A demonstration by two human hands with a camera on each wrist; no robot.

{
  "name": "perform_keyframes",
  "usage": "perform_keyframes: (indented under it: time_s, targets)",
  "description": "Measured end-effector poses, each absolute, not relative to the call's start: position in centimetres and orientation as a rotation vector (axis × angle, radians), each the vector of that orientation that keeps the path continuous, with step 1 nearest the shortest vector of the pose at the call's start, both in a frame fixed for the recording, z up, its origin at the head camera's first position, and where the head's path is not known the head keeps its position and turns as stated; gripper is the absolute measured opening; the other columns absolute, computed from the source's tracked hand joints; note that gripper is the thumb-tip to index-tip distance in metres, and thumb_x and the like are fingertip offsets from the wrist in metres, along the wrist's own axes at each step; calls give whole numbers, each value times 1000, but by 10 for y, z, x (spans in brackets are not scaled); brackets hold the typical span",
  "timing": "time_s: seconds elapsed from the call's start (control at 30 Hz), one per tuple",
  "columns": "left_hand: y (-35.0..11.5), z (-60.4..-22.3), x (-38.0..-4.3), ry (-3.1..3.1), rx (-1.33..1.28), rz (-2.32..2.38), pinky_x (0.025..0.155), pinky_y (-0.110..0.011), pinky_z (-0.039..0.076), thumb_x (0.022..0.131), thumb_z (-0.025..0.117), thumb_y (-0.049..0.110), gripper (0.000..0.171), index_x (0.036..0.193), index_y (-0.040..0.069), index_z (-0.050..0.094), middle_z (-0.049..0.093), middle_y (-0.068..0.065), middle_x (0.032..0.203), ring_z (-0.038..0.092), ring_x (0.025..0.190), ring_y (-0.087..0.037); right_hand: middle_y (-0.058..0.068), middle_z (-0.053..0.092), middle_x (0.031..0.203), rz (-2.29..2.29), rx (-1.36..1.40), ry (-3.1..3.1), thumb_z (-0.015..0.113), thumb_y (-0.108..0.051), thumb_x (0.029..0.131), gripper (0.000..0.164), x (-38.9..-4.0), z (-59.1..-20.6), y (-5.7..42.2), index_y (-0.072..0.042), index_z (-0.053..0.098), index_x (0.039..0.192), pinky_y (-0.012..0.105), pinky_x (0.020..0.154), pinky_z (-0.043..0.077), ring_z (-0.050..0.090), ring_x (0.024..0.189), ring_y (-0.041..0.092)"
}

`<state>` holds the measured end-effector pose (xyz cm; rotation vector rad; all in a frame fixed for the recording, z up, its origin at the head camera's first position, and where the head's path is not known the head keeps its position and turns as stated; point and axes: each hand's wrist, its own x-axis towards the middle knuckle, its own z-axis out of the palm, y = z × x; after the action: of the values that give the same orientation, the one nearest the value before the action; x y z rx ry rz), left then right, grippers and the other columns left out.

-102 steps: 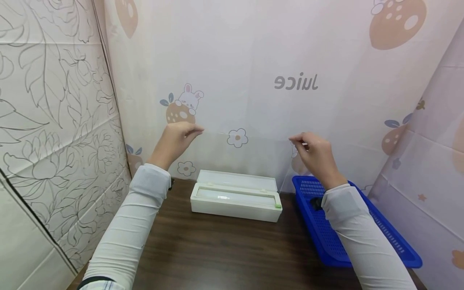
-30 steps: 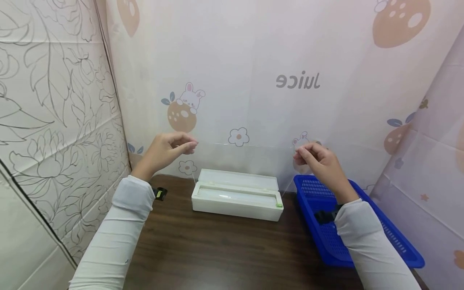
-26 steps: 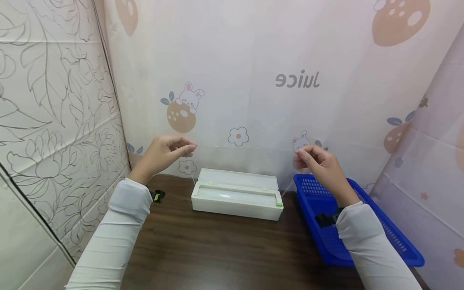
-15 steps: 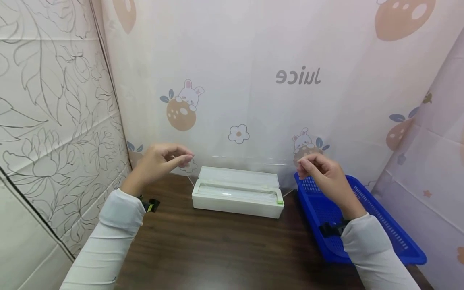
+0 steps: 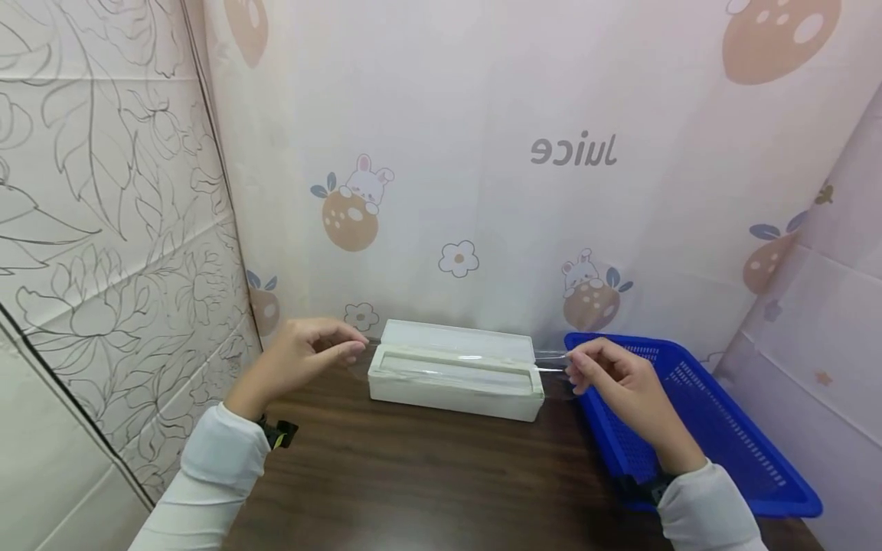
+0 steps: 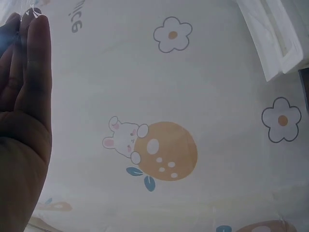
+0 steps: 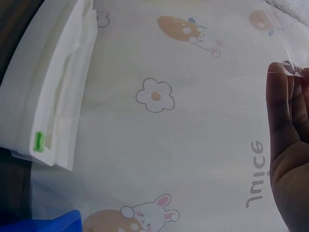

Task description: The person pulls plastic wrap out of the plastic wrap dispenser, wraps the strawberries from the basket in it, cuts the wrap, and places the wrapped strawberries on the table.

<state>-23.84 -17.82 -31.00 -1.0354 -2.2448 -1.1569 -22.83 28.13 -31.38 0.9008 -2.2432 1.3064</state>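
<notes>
Plastic wrap (image 5: 551,370) held out over an opened white box (image 5: 448,397)

Both edges are in hand: by the left hand (image 5: 298,361) one side is pinched between thumb and fingertips, and by the right hand (image 5: 623,383) the other side is pinched likewise. Between them the clear sheet is spread low across the box, shown mostly by its glints; whether the rim is touched cannot be told. Behind the opening, the lid (image 5: 455,337) is tipped back. Judged from this, the opening of the box and the drawing-out of a length are done. No cut can be made out, and whether the sheet is joined to a roll inside is hidden, so cutting and closing up are probably left.

Counted from near to far: two white sleeves (image 5: 223,451) are seen above one brown table (image 5: 386,482); two hands are raised; one sheet is held; one box with one lid is set on the table; one green slider (image 7: 39,141) is shown at the box's right end in the right wrist view. One blue basket (image 5: 785,508) is placed to the right, partly covered by the right arm. Beyond, one printed backdrop (image 5: 482,191) is hung.
</notes>
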Motion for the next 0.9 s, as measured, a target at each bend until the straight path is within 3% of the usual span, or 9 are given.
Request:
perform_keyframes:
  time_s: [0.13,0.33,0.47,0.67,0.9]
  targets:
    - [-177,-320,-233,-2260,-1033,-1153,60,-27,58,90,75,6,12,98,15,76,72,6,86,68,69,-12,11,66,84,1327,899,-2275,56,4,100,14,-224,-323,282,-6,66,103,30,60,58,65,68,18]
    - [-175,-345,-230,-2423,-992,-1199,62,-27,57,92,74,16,8,97,22,75,72,12,88,68,73,-12,1,68,83,1275,826,-2396,61,-3,99,10,-219,-344,283,-12,66,100,27,61,57,65,71,17]
    - [-175,-364,-231,-2484,-1002,-1283,62,-30,57,94,72,19,6,97,24,74,73,8,85,69,73,-17,-1,70,85,1267,798,-2491,62,-11,101,6,-219,-357,283,-14,67,100,28,65,59,69,76,16]
    - [-167,-381,-233,-2542,-1092,-1281,60,-28,56,96,70,27,7,96,21,75,72,9,83,66,69,-10,5,70,88,1351,838,-2628,61,-17,102,8,-218,-370,286,-13,67,99,31,67,59,69,79,21]
    - [-162,-400,-232,-2678,-1257,-1225,70,-27,58,96,71,24,5,94,22,75,72,10,86,66,76,-3,-6,66,83,1256,1051,-2834,64,-23,100,6,-219,-391,294,-22,67,95,28,65,51,61,76,12]
